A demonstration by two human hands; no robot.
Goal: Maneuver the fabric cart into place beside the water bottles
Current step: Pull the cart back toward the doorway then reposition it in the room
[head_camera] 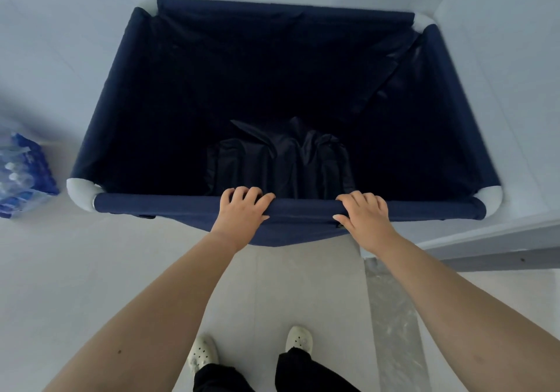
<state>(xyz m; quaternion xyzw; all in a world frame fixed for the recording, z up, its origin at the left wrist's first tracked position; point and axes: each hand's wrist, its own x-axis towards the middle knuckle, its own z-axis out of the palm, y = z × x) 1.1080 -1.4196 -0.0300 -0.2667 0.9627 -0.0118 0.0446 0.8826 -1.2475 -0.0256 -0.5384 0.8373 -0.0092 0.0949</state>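
Observation:
A large navy fabric cart [127,95] with white corner pieces fills the middle of the view. Dark bags lie at its bottom. My left hand [241,214] and my right hand [365,217] both grip the near rim bar [157,205], close together at its middle. A shrink-wrapped pack of water bottles [22,173] with blue labels stands on the floor at the left edge, a short gap from the cart's near left corner.
A white wall [500,73] runs along the cart's right side, with a grey baseboard [497,258] at its foot. Another white wall stands behind the cart. The floor is pale tile; my feet in white clogs [203,353] stand below.

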